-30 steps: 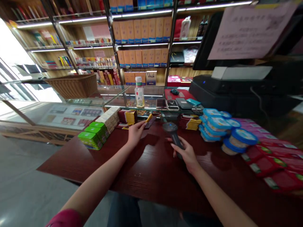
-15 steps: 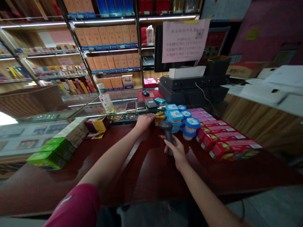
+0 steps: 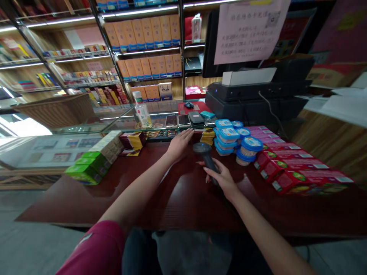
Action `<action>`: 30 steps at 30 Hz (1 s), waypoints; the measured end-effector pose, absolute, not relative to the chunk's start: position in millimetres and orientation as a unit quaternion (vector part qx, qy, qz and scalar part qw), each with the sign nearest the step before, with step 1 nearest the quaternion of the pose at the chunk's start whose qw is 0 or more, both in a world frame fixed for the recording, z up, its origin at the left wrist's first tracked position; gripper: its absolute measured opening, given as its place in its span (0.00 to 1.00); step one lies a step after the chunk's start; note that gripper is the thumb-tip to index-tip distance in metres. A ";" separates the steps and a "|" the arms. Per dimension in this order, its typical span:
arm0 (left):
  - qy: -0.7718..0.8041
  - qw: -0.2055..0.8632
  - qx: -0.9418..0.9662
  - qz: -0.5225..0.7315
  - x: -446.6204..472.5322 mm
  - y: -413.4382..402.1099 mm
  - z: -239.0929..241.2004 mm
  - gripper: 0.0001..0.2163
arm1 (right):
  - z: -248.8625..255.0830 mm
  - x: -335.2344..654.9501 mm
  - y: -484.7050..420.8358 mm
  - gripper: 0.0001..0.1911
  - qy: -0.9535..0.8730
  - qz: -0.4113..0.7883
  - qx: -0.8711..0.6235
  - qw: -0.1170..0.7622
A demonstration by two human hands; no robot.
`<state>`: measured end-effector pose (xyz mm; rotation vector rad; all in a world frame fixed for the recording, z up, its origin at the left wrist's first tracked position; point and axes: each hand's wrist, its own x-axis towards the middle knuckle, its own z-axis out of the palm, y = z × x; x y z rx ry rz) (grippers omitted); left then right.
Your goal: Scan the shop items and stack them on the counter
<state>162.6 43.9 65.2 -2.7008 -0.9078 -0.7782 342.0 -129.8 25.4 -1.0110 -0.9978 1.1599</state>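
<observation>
My right hand (image 3: 223, 176) is wrapped around the handle of a dark grey barcode scanner (image 3: 210, 163), its head tilted up above the counter. Flat and stretched out, the fingers of my left hand (image 3: 180, 145) reach to the left end of a small stack of brown-and-yellow packets (image 3: 207, 136). I cannot tell whether they touch it. Just right of that stack stand blue-lidded tubs (image 3: 228, 134), piled on one another. Red boxes (image 3: 298, 179) lie in a row farther right.
On the left of the dark wooden counter (image 3: 129, 198) are green boxes (image 3: 90, 168), pale boxes (image 3: 110, 143) and another brown-and-yellow stack (image 3: 133, 141). Behind stand a bottle (image 3: 142, 112), phones (image 3: 183, 121) on glass, and a monitor with a pink notice (image 3: 249, 32). Stocked shelves line the back.
The view has swung left and down, so things on the counter appear farther right. My left fingers are straighter, and more of the packet stack shows beside them. The right hand keeps the barcode scanner.
</observation>
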 end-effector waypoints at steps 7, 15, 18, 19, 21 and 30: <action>-0.509 0.068 -0.774 -0.371 -9.4 21.5 40.8 0.26 | 43.6 260.2 -104.5 0.23 -0.476 0.601 -0.381 0.517; -0.646 0.015 -0.726 -0.235 -93.2 20.5 9.5 0.27 | 43.2 208.8 -69.2 0.27 -0.539 0.675 -0.365 0.348; -0.635 0.011 -0.744 -0.208 -91.2 19.1 7.5 0.22 | 43.0 212.3 -75.1 0.26 -0.560 0.654 -0.381 0.338; -0.614 0.012 -0.761 -0.207 -90.5 18.3 8.4 0.20 | 43.1 213.6 -77.6 0.26 -0.564 0.648 -0.382 0.339; -0.563 0.012 -0.800 -0.209 -91.1 17.1 11.4 0.17 | 43.4 215.8 -81.2 0.25 -0.572 0.643 -0.380 0.339; -0.515 -0.042 -0.829 -0.211 -92.8 22.7 19.4 0.15 | 42.0 219.8 -81.7 0.20 -0.560 0.652 -0.372 0.349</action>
